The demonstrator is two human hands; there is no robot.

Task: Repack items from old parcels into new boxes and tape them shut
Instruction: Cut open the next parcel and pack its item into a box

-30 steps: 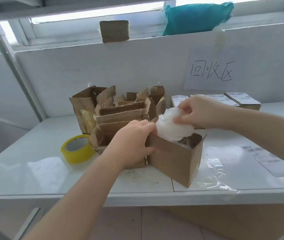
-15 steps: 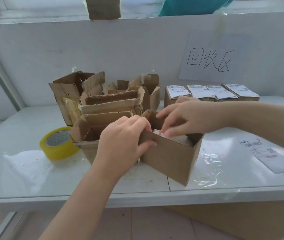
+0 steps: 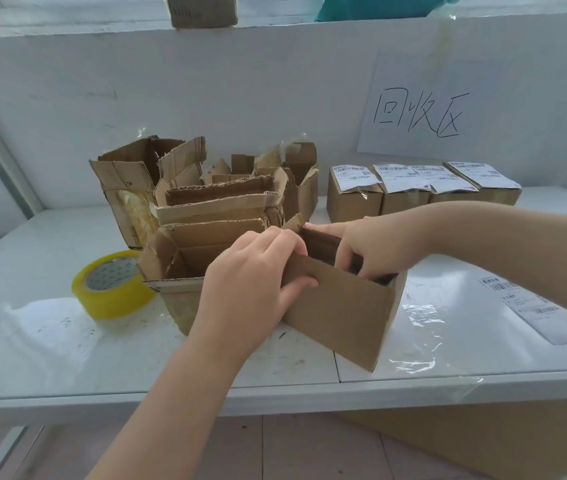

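My left hand [image 3: 251, 282] pinches the near wall of the new box [image 3: 344, 313], thumb outside, fingers over the rim, steadying it on the surface [image 3: 33, 341] just beside the torn old parcels [image 3: 213, 202]. My right hand [image 3: 375, 251] reaches down inside, probably seating the contents; whether that grip holds anything I cannot tell. The tape roll [image 3: 112, 285] sits at my left, handy for sealing

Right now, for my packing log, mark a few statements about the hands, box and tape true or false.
1. The left hand grips the front wall of the open box. True.
2. The right hand reaches down into the open box. True.
3. The tape roll lies right of the open box. False: it lies to its left.
4. The labelled parcels at the back stand open. False: they are closed, labels on top.
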